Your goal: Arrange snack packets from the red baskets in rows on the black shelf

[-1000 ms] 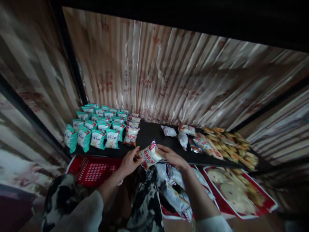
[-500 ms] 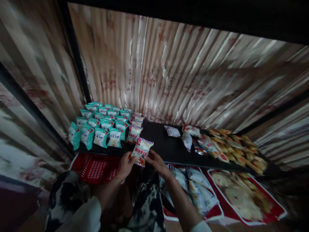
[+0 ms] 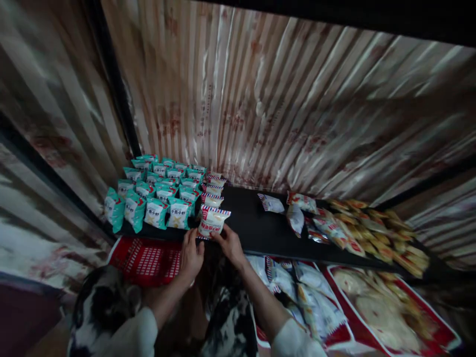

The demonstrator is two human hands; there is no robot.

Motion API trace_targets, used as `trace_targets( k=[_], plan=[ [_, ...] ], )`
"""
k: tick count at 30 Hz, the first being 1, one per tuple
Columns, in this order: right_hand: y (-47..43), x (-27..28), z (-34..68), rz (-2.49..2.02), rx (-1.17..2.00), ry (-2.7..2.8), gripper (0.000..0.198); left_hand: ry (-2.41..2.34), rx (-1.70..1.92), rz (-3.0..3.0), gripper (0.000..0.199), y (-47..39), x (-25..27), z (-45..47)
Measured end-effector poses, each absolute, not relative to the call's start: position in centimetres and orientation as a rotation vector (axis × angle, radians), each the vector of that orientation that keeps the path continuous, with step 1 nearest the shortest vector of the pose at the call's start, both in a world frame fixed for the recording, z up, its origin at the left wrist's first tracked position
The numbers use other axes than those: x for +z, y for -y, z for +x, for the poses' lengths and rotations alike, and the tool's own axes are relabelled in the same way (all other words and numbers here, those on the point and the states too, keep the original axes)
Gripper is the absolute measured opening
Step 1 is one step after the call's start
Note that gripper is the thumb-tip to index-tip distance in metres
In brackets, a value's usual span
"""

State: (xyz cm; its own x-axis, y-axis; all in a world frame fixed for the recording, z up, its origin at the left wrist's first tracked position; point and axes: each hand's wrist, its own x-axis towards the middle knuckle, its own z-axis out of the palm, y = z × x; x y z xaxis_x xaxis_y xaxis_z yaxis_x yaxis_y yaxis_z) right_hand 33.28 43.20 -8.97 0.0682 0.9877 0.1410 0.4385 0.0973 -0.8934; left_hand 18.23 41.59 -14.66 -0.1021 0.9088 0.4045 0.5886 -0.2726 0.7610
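A white snack bag (image 3: 213, 221) with a striped top edge and red lettering stands upright at the black shelf's front edge. My left hand (image 3: 191, 257) is at its lower left corner, fingers bent against the side and thumb below. On the lower right, my right hand (image 3: 231, 246) pinches the bag, thumb in front and fingertips partly hidden. Directly behind it, several matching striped bags (image 3: 212, 200) form a row running back to the wall. To their left stand rows of teal and white snack bags (image 3: 179, 213).
Loose white and red bags (image 3: 271, 203) lie farther right on the shelf (image 3: 249, 228), beside a pile of yellow packets (image 3: 372, 233). Below are a red basket (image 3: 148, 260), a red tray of white bags (image 3: 316, 292) and another red tray (image 3: 442, 322). Striped sheeting (image 3: 253, 99) backs the shelf.
Both hands have brought the snack bag forward onto the shelf edge, in front of the striped row. It was tilted before and is now upright. The view has shifted slightly.
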Motion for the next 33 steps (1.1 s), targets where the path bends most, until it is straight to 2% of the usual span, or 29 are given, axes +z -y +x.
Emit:
trace_targets(
  k=[15,23,29,33],
  plan=[
    [-45.2,-10.7,32.6,-1.569,0.596,1.635,0.027,-1.612,1.276,1.903,0.046,-42.1,-14.3,17.9],
    [-45.5,-11.5,32.4,-1.604,0.617,1.577,0.041,-1.539,1.232,1.879,0.045,-42.6,-13.5,18.1],
    [-45.8,-11.5,32.4,-1.597,0.579,1.582,0.040,-1.552,1.234,1.896,0.043,-43.0,-13.9,18.3],
    [-45.9,-11.6,32.2,-1.609,0.588,1.550,0.045,-1.537,1.220,1.895,0.044,-43.1,-14.0,18.5]
  ],
)
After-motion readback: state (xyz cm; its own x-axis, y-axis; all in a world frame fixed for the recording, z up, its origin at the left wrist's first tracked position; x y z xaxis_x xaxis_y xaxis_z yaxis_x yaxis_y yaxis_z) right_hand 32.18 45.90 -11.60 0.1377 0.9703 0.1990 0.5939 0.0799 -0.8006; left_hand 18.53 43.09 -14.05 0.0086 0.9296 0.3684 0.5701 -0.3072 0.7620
